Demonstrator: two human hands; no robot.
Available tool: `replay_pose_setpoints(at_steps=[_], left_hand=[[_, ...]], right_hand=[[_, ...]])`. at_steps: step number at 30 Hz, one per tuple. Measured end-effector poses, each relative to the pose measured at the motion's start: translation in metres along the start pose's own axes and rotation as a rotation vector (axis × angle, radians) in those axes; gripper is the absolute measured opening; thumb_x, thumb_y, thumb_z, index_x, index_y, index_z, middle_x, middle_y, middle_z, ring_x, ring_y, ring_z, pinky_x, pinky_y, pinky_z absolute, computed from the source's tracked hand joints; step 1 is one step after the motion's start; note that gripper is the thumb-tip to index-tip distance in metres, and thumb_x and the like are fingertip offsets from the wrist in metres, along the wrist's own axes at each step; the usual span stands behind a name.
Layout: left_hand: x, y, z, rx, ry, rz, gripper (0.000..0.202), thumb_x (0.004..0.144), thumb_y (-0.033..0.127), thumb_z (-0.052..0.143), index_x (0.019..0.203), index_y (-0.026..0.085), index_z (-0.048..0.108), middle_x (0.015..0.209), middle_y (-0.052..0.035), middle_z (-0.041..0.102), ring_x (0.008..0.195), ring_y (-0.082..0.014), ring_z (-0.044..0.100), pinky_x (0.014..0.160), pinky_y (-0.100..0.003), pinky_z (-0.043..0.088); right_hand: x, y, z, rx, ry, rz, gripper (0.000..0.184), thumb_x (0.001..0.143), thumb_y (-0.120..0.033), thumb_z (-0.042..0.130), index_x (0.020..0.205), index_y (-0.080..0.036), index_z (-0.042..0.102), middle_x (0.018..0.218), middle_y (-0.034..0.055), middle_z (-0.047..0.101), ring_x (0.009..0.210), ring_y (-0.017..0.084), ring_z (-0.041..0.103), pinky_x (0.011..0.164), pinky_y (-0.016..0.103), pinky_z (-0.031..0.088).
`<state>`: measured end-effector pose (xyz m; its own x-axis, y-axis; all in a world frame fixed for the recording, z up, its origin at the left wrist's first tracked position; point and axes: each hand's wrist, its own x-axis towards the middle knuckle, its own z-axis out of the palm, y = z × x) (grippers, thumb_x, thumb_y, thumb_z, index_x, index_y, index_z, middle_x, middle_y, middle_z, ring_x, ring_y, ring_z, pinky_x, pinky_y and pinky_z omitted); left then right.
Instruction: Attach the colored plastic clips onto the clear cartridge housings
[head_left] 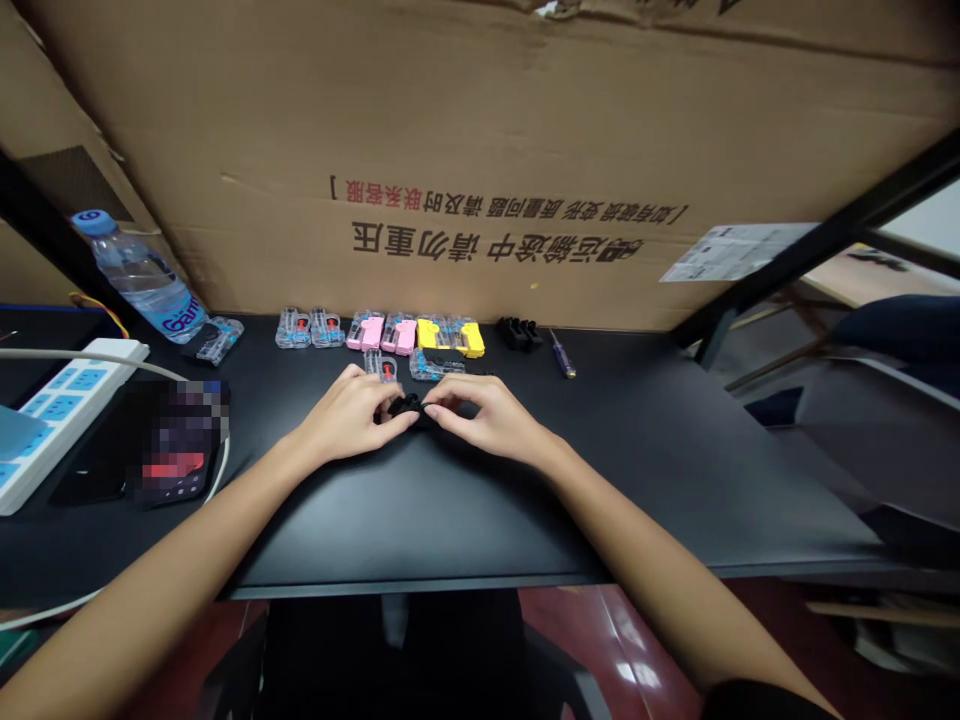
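Observation:
Over the black tabletop, my left hand [352, 415] pinches a small black plastic part [407, 404] between thumb and fingers. From the other side my right hand [487, 415] is closed, its thumb and fingertips meeting at the right end of the same part. The part's exact shape is partly covered by my fingers. Just beyond my left fingers lies a clear plastic piece with a red bit [381, 364]. A clear and blue piece with a black top [436, 364] lies behind my right fingers.
Along the cardboard wall [495, 120] stand clear pieces [310, 328], pink pieces [381, 333], yellow pieces [451, 336], black parts [518, 333] and a screwdriver [562, 355]. At left are a water bottle [146, 280], a power strip [71, 410], a phone [176, 445] and a white cable.

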<state>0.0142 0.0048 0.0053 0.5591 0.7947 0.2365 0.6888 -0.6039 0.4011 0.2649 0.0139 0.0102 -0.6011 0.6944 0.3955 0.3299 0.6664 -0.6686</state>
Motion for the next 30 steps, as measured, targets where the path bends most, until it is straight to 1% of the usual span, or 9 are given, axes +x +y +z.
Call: replay_pose_setpoints(at_steps=[3, 5, 6, 12, 16, 20, 24, 30], left_hand=[[-0.001, -0.001, 0.001, -0.013, 0.032, 0.003, 0.029, 0.102, 0.045, 0.064, 0.108, 0.019, 0.074, 0.08, -0.0006, 0.072, 0.077, -0.021, 0.067, 0.089, -0.04, 0.042], [-0.001, -0.002, 0.002, -0.02, 0.051, 0.003, 0.031, 0.101, 0.042, 0.065, 0.119, 0.018, 0.073, 0.084, -0.0012, 0.075, 0.078, -0.0212, 0.069, 0.092, -0.04, 0.043], [-0.001, -0.003, 0.002, -0.019, 0.057, 0.003, 0.032, 0.101, 0.04, 0.065, 0.122, 0.018, 0.072, 0.086, -0.0015, 0.076, 0.079, -0.0214, 0.069, 0.093, -0.041, 0.043], [-0.001, -0.003, 0.0, -0.003, 0.048, 0.031, 0.028, 0.103, 0.04, 0.064, 0.118, 0.018, 0.073, 0.088, -0.0023, 0.077, 0.079, -0.0212, 0.07, 0.093, -0.041, 0.043], [-0.002, -0.002, 0.001, 0.004, 0.045, 0.052, 0.026, 0.103, 0.039, 0.064, 0.116, 0.018, 0.074, 0.086, -0.0021, 0.077, 0.081, -0.0217, 0.07, 0.092, -0.04, 0.043], [-0.002, 0.0, 0.002, 0.021, 0.051, 0.047, 0.028, 0.103, 0.041, 0.064, 0.117, 0.019, 0.074, 0.085, -0.0022, 0.076, 0.081, -0.022, 0.07, 0.091, -0.04, 0.043], [-0.002, 0.0, 0.001, 0.019, 0.047, 0.046, 0.029, 0.103, 0.042, 0.063, 0.118, 0.019, 0.074, 0.085, -0.0025, 0.077, 0.08, -0.0219, 0.07, 0.091, -0.041, 0.043], [-0.002, -0.002, 0.001, 0.024, 0.055, 0.067, 0.029, 0.104, 0.042, 0.062, 0.116, 0.019, 0.075, 0.085, -0.003, 0.076, 0.082, -0.0224, 0.071, 0.091, -0.04, 0.044]], right_hand=[[0.0, 0.008, 0.004, -0.005, -0.02, -0.001, 0.015, 0.102, -0.032, 0.068, 0.099, -0.021, 0.077, 0.088, 0.0046, 0.077, 0.073, 0.017, 0.07, 0.072, 0.031, 0.057], [0.0, 0.012, 0.005, -0.001, -0.014, -0.003, 0.015, 0.103, -0.032, 0.069, 0.1, -0.021, 0.077, 0.088, 0.0046, 0.077, 0.074, 0.018, 0.071, 0.072, 0.031, 0.057], [-0.001, 0.013, 0.006, 0.0, -0.005, -0.009, 0.015, 0.103, -0.032, 0.069, 0.101, -0.021, 0.077, 0.089, 0.0046, 0.077, 0.074, 0.018, 0.071, 0.072, 0.031, 0.057], [-0.001, 0.012, 0.012, -0.023, 0.091, -0.045, 0.012, 0.103, -0.032, 0.07, 0.101, -0.021, 0.076, 0.087, 0.0038, 0.076, 0.074, 0.017, 0.069, 0.072, 0.031, 0.057], [-0.001, 0.009, 0.012, -0.011, 0.08, -0.025, 0.01, 0.101, -0.03, 0.071, 0.098, -0.021, 0.075, 0.083, 0.0024, 0.076, 0.07, 0.016, 0.068, 0.07, 0.03, 0.058], [-0.002, 0.008, 0.009, -0.017, 0.08, -0.037, 0.009, 0.1, -0.028, 0.071, 0.096, -0.021, 0.076, 0.083, 0.0022, 0.078, 0.07, 0.016, 0.069, 0.071, 0.03, 0.059], [-0.001, 0.009, 0.007, -0.027, 0.081, -0.042, 0.008, 0.098, -0.026, 0.073, 0.093, -0.021, 0.076, 0.081, 0.0015, 0.077, 0.068, 0.015, 0.069, 0.068, 0.028, 0.057], [-0.002, 0.011, 0.01, -0.023, 0.084, -0.02, 0.012, 0.099, -0.03, 0.074, 0.091, -0.021, 0.075, 0.079, 0.0011, 0.076, 0.068, 0.015, 0.069, 0.067, 0.028, 0.056]])
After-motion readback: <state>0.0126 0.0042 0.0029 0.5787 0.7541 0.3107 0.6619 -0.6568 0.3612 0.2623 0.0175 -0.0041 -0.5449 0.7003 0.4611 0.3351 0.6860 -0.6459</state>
